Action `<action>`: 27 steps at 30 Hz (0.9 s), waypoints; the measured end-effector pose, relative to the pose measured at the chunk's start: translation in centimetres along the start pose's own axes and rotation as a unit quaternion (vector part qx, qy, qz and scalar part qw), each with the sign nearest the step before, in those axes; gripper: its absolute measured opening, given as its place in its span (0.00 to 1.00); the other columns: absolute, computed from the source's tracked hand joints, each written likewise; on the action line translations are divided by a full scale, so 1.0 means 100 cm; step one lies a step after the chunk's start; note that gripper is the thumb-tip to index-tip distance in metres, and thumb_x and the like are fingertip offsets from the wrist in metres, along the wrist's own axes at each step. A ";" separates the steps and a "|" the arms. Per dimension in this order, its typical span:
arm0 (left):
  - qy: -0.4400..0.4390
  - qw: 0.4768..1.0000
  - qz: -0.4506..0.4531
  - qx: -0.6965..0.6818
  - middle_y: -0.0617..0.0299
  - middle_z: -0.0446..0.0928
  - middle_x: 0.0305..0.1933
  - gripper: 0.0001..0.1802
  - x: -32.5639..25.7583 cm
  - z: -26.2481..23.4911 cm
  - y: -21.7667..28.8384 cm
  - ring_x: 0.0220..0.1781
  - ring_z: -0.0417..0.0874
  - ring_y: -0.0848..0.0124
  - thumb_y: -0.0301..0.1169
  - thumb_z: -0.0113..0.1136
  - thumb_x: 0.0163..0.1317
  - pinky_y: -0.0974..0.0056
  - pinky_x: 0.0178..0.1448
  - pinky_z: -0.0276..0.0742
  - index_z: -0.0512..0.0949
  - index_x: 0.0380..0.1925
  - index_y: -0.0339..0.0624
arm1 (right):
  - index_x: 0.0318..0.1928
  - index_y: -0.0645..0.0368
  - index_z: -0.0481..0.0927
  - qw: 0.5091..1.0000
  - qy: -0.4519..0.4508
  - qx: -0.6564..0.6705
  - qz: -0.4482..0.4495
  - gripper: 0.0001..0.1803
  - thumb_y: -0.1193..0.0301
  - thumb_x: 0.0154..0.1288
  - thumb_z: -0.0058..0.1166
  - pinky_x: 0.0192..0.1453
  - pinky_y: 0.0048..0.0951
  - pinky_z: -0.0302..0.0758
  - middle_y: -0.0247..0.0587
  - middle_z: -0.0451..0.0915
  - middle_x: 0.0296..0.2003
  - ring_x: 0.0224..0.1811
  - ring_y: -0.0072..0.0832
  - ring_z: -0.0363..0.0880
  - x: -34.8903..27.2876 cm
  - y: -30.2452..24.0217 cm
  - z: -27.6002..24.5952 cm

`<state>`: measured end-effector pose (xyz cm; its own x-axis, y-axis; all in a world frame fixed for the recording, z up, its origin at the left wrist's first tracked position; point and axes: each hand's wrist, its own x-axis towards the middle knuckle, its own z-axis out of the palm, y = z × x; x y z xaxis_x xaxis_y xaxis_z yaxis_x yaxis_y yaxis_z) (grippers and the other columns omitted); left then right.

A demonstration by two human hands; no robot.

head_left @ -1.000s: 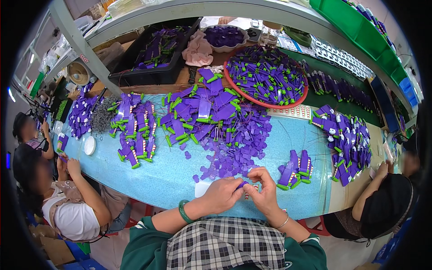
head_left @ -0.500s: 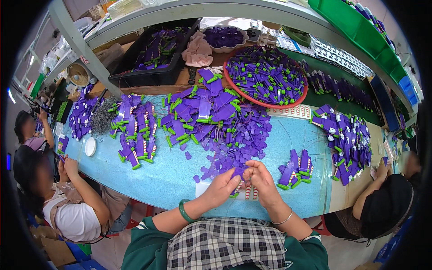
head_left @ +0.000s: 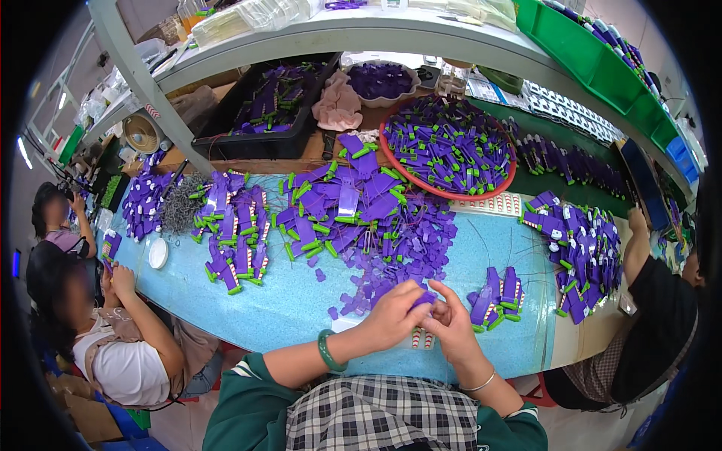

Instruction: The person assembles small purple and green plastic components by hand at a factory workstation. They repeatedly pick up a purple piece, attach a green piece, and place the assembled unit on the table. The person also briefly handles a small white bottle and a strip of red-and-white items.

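Close to the table's front edge, my left hand (head_left: 389,319) and my right hand (head_left: 451,325) meet around a small purple piece (head_left: 425,299). The fingers of both are closed on it and hide most of its shape. Beneath them lies a white sheet with red-and-white striped stickers (head_left: 423,338). Just beyond my fingers spreads a heap of small loose purple pieces (head_left: 410,252). Right of my hands rests a small group of purple parts with green ends and striped stickers (head_left: 496,295).
A red-rimmed basket (head_left: 514,169) of purple-and-green parts and a black tray (head_left: 248,146) stand at the back. More parts are piled left (head_left: 233,225) and right (head_left: 579,252). A shelf post (head_left: 143,90) rises at the left. Co-workers sit at both sides.
My hands have shifted slightly right and closed in around the purple piece, which now shows less. The co-worker on the right has stretched an arm toward the back of the table.
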<state>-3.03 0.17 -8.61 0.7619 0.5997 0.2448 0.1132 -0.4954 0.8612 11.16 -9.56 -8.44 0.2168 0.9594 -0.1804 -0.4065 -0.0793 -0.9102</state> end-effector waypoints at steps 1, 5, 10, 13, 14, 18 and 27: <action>0.022 0.999 0.042 0.012 0.52 0.71 0.36 0.11 0.008 0.000 0.004 0.35 0.75 0.56 0.32 0.55 0.62 0.60 0.42 0.72 0.76 0.41 0.38 | 0.64 0.59 0.62 1.000 0.009 -0.001 -0.010 0.34 0.85 0.56 0.54 0.47 0.23 0.74 0.32 0.76 0.38 0.43 0.21 0.75 0.002 0.007 -0.008; 0.068 0.986 0.038 0.145 0.52 0.74 0.33 0.11 0.046 -0.048 0.001 0.32 0.78 0.54 0.32 0.60 0.59 0.56 0.37 0.74 0.76 0.40 0.38 | 0.61 0.62 0.65 0.992 0.065 -0.087 -0.058 0.29 0.83 0.57 0.53 0.45 0.24 0.74 0.37 0.77 0.38 0.38 0.23 0.77 0.008 -0.026 -0.052; 0.048 0.900 -0.085 0.425 0.51 0.79 0.29 0.15 0.091 -0.089 -0.014 0.31 0.82 0.51 0.37 0.65 0.54 0.51 0.33 0.77 0.76 0.35 0.38 | 0.56 0.61 0.70 0.671 0.204 -0.662 -0.265 0.28 0.79 0.53 0.59 0.47 0.37 0.72 0.49 0.74 0.44 0.45 0.39 0.74 -0.005 -0.075 -0.066; 0.018 0.876 -0.143 0.461 0.49 0.80 0.28 0.16 0.107 -0.092 -0.021 0.32 0.83 0.51 0.38 0.66 0.53 0.51 0.33 0.78 0.75 0.34 0.38 | 0.51 0.60 0.75 0.598 0.202 -0.691 -0.352 0.25 0.74 0.49 0.63 0.50 0.41 0.69 0.49 0.73 0.47 0.47 0.42 0.72 -0.018 -0.071 -0.055; 0.013 0.870 -0.152 0.468 0.48 0.80 0.28 0.17 0.109 -0.091 -0.025 0.33 0.83 0.51 0.39 0.66 0.53 0.50 0.34 0.78 0.74 0.34 0.38 | 0.49 0.59 0.75 0.653 0.128 -0.659 -0.350 0.24 0.73 0.48 0.64 0.49 0.40 0.69 0.46 0.74 0.46 0.47 0.41 0.72 -0.023 -0.058 -0.050; -0.001 0.878 -0.162 0.449 0.47 0.80 0.29 0.17 0.103 -0.105 -0.035 0.35 0.82 0.48 0.35 0.66 0.51 0.49 0.39 0.78 0.73 0.36 0.37 | 0.45 0.57 0.78 0.702 -0.059 -0.662 -0.255 0.21 0.71 0.47 0.65 0.44 0.36 0.68 0.37 0.75 0.41 0.44 0.34 0.73 -0.024 -0.027 -0.002; 0.133 0.945 -0.109 0.279 0.51 0.80 0.27 0.10 0.023 -0.134 0.004 0.31 0.84 0.62 0.28 0.55 0.59 0.56 0.32 0.78 0.77 0.39 0.36 | 0.32 0.55 0.81 0.699 -0.063 -0.678 -0.219 0.09 0.70 0.48 0.65 0.38 0.34 0.67 0.32 0.73 0.30 0.36 0.31 0.72 -0.014 0.011 -0.001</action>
<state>-9.77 9.81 -1.74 0.5032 0.8253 0.2560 0.6242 -0.5521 0.5528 10.47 -10.99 -9.25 -0.0574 0.9815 0.1828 0.9081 0.1274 -0.3989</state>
